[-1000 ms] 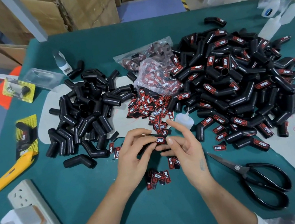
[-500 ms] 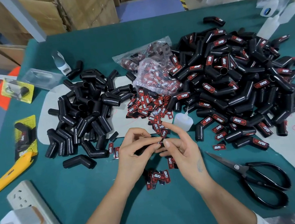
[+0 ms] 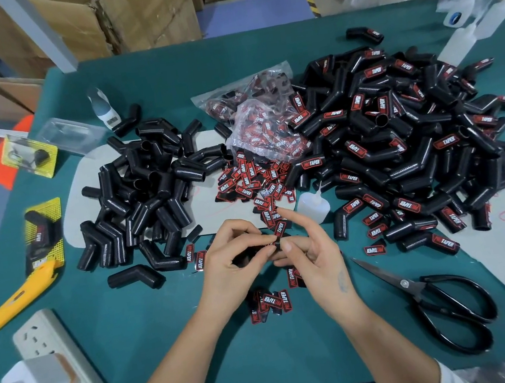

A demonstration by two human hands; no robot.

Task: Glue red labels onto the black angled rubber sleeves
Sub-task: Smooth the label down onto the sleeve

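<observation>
My left hand (image 3: 236, 258) and my right hand (image 3: 310, 253) meet at the table's middle. Between their fingertips they pinch one small red label (image 3: 278, 234), held on edge; my right index finger sticks up. Something black shows under my left fingers, too hidden to name. A pile of unlabelled black angled sleeves (image 3: 144, 193) lies at the left. A larger pile of labelled sleeves (image 3: 400, 144) fills the right. Loose red labels (image 3: 253, 184) lie just beyond my hands, and a few more labels (image 3: 271, 302) lie below them. A small white glue bottle (image 3: 313, 207) lies right of my fingers.
Black scissors (image 3: 439, 304) lie at the right front. A yellow utility knife (image 3: 16, 299) and a white power strip (image 3: 54, 358) with a charger are at the left front. Clear bags of labels (image 3: 252, 110) lie at the centre back. Cardboard boxes stand behind the table.
The label between my fingertips has turned from face-up to edge-on, and my fingertips have closed in tighter on it. Both hands stay in the same spot.
</observation>
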